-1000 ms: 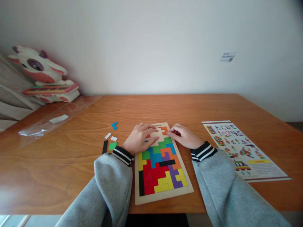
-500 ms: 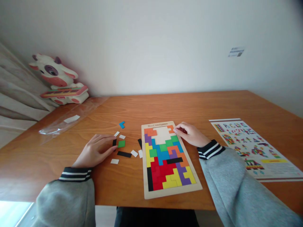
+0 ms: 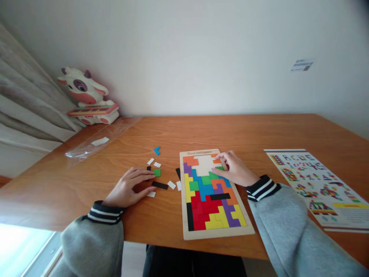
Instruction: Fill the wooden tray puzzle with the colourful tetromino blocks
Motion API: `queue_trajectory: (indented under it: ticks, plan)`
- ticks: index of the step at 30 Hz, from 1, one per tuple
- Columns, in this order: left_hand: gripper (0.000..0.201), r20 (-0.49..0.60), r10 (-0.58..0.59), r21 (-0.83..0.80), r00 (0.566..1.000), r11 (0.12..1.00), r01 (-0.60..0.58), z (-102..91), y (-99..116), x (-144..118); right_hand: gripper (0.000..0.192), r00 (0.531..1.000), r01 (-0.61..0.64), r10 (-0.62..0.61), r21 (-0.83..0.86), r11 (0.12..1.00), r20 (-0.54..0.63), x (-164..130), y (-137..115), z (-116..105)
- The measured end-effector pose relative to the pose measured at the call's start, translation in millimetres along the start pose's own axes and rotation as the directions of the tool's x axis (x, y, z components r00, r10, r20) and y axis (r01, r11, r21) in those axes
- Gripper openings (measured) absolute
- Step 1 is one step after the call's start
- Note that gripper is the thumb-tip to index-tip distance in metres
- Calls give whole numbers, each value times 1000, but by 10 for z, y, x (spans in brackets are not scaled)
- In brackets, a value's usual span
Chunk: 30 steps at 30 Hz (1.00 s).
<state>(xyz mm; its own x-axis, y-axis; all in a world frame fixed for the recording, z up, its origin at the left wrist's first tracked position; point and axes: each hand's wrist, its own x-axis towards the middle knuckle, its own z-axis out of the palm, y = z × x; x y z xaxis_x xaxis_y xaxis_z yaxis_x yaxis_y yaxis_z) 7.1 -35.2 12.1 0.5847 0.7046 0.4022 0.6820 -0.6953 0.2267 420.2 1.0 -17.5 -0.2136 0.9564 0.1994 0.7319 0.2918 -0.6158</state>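
The wooden puzzle tray [image 3: 186, 215] lies on the table, filled with coloured block pieces except for a bare patch near its top. My right hand [image 3: 235, 169] rests over its upper right corner, thumb and fingers spread. Its fingertips are at an orange piece [image 3: 215, 161], and its thumb lies by a green piece [image 3: 212, 176]. To the left of the tray, my left hand [image 3: 129, 186] is low over the loose pieces with its fingers apart. Its fingertips reach a green square [image 3: 157, 172], and a black piece [image 3: 148, 168] is partly hidden under them.
Loose white pieces [image 3: 172, 185], black strips [image 3: 160, 185] and a blue corner piece [image 3: 157, 150] lie left of the tray. A printed pattern sheet [image 3: 317, 184] is at the right. A clear plastic bag [image 3: 86, 148] and a toy cow with a keyboard [image 3: 92, 100] stand back left.
My right thumb has spread away from the fingers, which were pinched at the orange piece. My left hand has shifted toward the green square. The whole view has swung left.
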Motion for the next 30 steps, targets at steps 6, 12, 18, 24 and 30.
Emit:
queue_trajectory:
  ticks: [6, 12, 18, 24, 30]
  plan:
    - [26, -13, -52, -11, 999, 999, 52, 37, 20, 33, 63, 996, -58, 55, 34, 998, 73, -5, 11, -50]
    - [29, 25, -33, -63, 999, 997, 34, 102, 102, 84, 62, 1000, -19, 17, 105, 994, 15, 9, 36, -30]
    - [28, -27, -105, -22, 994, 994, 105, 88, 28, 132, 58, 999, 43, -39, 115, 992, -38, 31, 35, -25]
    - [35, 4, -213, -43, 977, 976, 213, 67, -119, 165, 61, 999, 26, -22, 111, 993, -40, 34, -2, -41]
    - [42, 60, -315, -165, 947, 933, 320, 70, -57, 232, 57, 999, 23, -17, 127, 992, -50, 31, 2, -23]
